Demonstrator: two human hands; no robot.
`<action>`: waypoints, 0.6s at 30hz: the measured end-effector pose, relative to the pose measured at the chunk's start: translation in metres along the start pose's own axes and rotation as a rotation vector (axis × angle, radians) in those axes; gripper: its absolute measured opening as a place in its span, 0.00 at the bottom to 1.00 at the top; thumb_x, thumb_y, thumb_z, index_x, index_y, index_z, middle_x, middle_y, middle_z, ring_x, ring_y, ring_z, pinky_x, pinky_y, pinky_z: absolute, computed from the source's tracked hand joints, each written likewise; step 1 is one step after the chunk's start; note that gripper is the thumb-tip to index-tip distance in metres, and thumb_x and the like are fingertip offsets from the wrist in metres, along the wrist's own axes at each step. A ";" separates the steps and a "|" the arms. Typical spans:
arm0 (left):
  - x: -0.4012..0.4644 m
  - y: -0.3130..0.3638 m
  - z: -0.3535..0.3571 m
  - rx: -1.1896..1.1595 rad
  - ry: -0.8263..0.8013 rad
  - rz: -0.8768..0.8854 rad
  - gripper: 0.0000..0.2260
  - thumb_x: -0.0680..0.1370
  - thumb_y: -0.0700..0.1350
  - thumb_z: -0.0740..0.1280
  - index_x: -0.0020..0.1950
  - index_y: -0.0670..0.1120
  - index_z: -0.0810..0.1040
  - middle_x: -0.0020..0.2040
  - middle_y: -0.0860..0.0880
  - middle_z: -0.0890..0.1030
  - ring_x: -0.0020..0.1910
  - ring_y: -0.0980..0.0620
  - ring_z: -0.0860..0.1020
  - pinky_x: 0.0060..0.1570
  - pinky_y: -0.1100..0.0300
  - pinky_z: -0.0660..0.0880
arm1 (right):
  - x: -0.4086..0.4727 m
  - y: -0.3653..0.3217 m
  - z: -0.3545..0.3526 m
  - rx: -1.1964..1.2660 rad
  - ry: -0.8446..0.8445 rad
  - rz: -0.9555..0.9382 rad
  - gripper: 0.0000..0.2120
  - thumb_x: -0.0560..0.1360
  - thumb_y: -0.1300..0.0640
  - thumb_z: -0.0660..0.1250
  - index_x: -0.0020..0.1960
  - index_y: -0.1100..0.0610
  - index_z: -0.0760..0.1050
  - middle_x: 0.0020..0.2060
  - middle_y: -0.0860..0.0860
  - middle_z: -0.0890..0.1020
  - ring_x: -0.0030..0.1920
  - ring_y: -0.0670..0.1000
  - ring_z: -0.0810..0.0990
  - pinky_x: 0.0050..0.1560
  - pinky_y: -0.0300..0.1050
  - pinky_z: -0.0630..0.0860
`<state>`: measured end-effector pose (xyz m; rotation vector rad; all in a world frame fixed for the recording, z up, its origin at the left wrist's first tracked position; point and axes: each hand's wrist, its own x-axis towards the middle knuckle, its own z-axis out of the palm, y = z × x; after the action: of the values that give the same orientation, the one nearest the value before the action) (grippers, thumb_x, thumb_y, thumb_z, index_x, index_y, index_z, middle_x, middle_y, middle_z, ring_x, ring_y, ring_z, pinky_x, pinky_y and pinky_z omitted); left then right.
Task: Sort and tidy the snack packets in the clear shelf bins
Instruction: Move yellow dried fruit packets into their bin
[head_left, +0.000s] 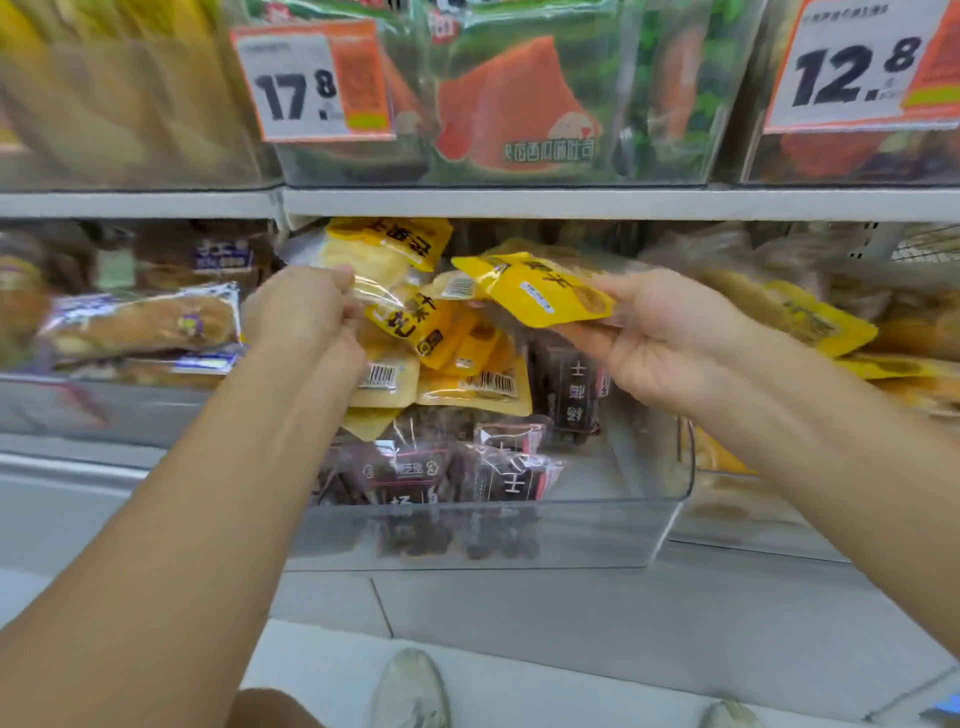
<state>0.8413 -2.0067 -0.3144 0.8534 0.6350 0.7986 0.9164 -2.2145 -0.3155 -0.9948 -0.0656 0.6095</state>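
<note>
Our left hand (304, 306) pinches a clear-topped yellow packet (384, 254); our right hand (660, 338) grips another yellow snack packet (535, 288) above the clear bin (597, 530).

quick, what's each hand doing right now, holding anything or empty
Left hand: gripping a yellow-and-clear snack packet by its edge.
Right hand: holding a yellow snack packet above the clear bin.

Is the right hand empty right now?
No, the right hand grips a yellow packet above the middle clear bin, while the left hand pinches another yellow packet.
</note>
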 end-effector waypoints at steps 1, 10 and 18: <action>0.003 0.000 -0.004 0.049 0.038 0.056 0.10 0.78 0.29 0.65 0.55 0.40 0.73 0.39 0.47 0.73 0.17 0.59 0.67 0.22 0.68 0.65 | 0.009 0.005 0.005 0.002 0.031 0.018 0.16 0.84 0.65 0.54 0.66 0.68 0.75 0.57 0.64 0.82 0.54 0.58 0.83 0.42 0.49 0.84; 0.010 -0.007 -0.032 0.968 0.139 0.589 0.35 0.77 0.50 0.73 0.77 0.42 0.60 0.71 0.42 0.71 0.70 0.41 0.69 0.64 0.52 0.67 | 0.057 0.048 0.034 -0.407 0.324 -0.171 0.20 0.67 0.53 0.77 0.53 0.63 0.77 0.44 0.58 0.85 0.37 0.58 0.85 0.39 0.58 0.84; 0.007 -0.012 -0.034 1.325 0.094 0.633 0.39 0.74 0.62 0.72 0.73 0.38 0.65 0.71 0.38 0.68 0.72 0.37 0.63 0.66 0.44 0.65 | 0.062 0.032 0.026 -0.652 0.343 -0.267 0.53 0.46 0.34 0.79 0.64 0.56 0.70 0.63 0.55 0.76 0.53 0.58 0.80 0.55 0.55 0.79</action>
<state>0.8231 -1.9924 -0.3434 2.3128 0.9981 0.9408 0.9449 -2.1504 -0.3401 -1.6788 -0.0940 0.1556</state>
